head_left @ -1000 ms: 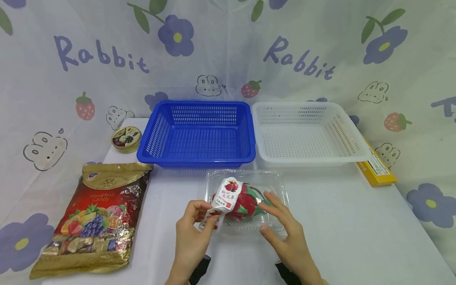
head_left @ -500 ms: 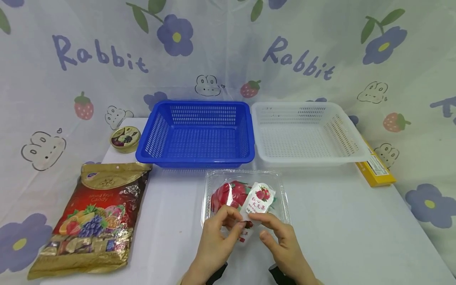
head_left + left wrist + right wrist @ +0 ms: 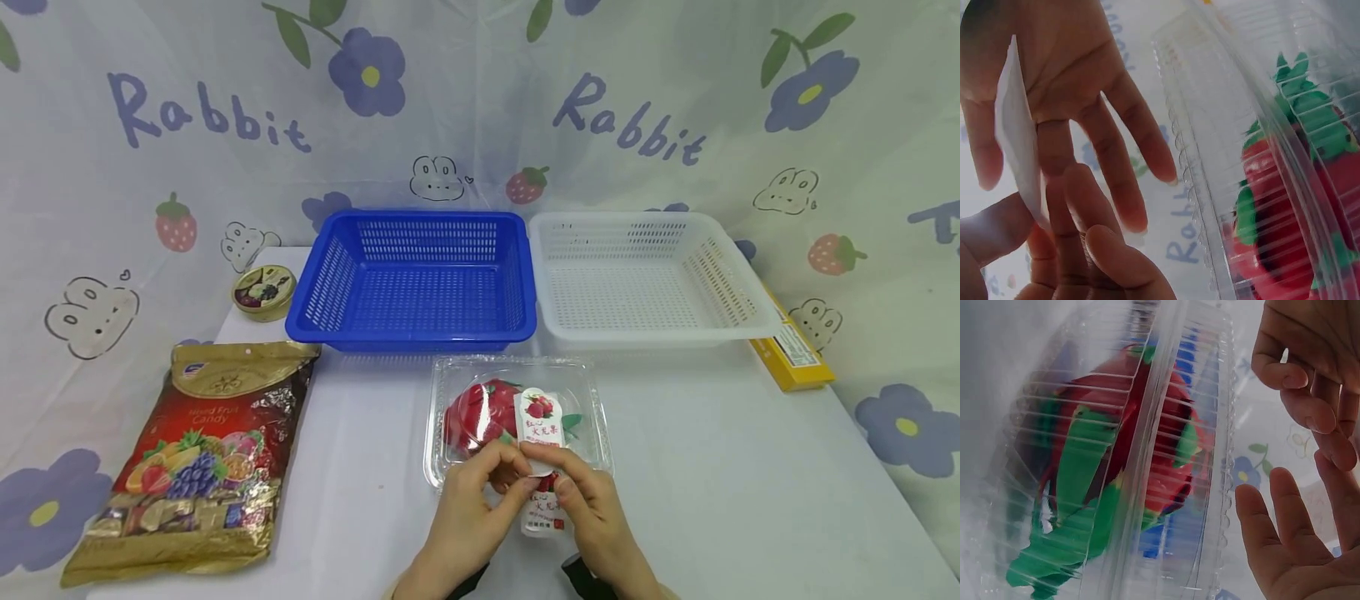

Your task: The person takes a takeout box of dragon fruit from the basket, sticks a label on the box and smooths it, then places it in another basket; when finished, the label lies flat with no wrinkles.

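Far left on the bench (image 3: 360, 467): a gold-and-red candy bag (image 3: 197, 458), lying flat, with a small round tin (image 3: 262, 292) behind it. Further along, at the back, a blue basket (image 3: 330, 287) and just beside it a white basket (image 3: 742, 287), both slotted; past the white one, a yellow box (image 3: 795, 360) at the bench edge.

In front of the baskets, near the middle: a clear clamshell box (image 3: 592, 392) with a red-and-green dragon fruit (image 3: 476, 412) inside, resting on the bench. Draped over its lid and down the near edge, a white label strip (image 3: 542, 425). Left hand (image 3: 468, 508) with thumb and fingertips curled onto the strip's lower part, grip pinching it; right hand (image 3: 592, 517) likewise pinching the same strip from the other side. From the left wrist, the strip (image 3: 1019, 137) seen edge-on between the two hands.

Likely handling: strip thin, limp, easily creased or torn, best pinched near its ends. Box light, ribbed, glossy, probably slippery and prone to denting or popping open under a squeeze; safer held at the stiff rim or cradled from below on both short sides. Fruit soft enough to bruise.
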Tool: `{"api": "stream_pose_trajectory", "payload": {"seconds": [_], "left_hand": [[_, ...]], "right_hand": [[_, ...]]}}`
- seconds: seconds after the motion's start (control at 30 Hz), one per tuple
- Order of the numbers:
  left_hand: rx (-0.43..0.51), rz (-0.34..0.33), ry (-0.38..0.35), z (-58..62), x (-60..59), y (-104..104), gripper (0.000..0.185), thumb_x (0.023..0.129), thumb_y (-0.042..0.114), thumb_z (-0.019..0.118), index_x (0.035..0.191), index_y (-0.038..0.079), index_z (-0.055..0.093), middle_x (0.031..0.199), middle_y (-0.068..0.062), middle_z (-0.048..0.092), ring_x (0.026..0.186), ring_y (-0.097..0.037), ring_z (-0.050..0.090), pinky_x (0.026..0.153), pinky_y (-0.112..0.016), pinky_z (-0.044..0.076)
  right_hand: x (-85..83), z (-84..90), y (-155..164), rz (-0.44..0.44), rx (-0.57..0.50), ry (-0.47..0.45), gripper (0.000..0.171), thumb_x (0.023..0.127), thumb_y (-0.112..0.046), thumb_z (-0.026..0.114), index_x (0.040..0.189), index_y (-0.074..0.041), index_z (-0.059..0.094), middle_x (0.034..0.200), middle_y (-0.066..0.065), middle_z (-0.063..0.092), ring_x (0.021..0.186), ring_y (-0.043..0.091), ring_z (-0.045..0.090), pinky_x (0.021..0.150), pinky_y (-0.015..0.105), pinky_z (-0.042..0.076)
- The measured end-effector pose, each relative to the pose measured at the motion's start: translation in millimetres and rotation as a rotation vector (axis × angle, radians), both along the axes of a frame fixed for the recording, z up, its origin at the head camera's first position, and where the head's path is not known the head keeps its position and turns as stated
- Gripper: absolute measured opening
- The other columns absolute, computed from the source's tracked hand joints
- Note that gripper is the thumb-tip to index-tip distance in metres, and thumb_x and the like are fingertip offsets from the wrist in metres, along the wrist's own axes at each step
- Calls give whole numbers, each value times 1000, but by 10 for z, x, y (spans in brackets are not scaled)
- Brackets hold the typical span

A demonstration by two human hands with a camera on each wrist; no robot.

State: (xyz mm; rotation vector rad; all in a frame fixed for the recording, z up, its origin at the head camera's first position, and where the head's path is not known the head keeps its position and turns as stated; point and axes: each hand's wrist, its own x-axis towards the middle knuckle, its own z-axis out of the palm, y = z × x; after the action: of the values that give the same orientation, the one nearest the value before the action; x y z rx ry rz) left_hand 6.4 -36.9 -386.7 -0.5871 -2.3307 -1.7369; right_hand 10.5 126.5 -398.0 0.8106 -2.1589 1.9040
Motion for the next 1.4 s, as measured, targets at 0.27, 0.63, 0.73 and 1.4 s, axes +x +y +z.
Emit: {"api": "stream_pose_trajectory", "payload": {"seconds": [0.27,0.63,0.73,1.4], "left_hand": [[-65,66,54,24,-17,2,17,82,7,75,85,19,64,94,5,63,88,-9,59,66,-20,50],[-55,8,131,71,-33,12,16,82,10,75,86,20,63,106,4,68,105,-13,60,86,-28,50],[-14,-30,192,75,-55,17,14,84,8,73,87,17,63,101,2,71,101,-14,62,87,-27,50],[66,30,127,175,-266,68,21,84,-5,68,96,12,65,88,-2,70,76,-9,64,61,-25,55]], "right_hand": [[-31,-37,29,-25,17,46,39,102,2,30,132,1,54,133,6,63,121,8,59,97,19,49],[-53,-66,145,-204,117,-2,39,101,1,31,130,-2,58,131,-7,63,112,2,61,89,18,52],[-76,-74,208,-241,97,-11,39,102,1,30,130,-1,57,131,-5,63,118,2,58,94,15,48],[-176,-108,433,-531,-192,-68,31,92,15,48,120,9,60,117,-12,70,45,5,25,35,20,18]]}}
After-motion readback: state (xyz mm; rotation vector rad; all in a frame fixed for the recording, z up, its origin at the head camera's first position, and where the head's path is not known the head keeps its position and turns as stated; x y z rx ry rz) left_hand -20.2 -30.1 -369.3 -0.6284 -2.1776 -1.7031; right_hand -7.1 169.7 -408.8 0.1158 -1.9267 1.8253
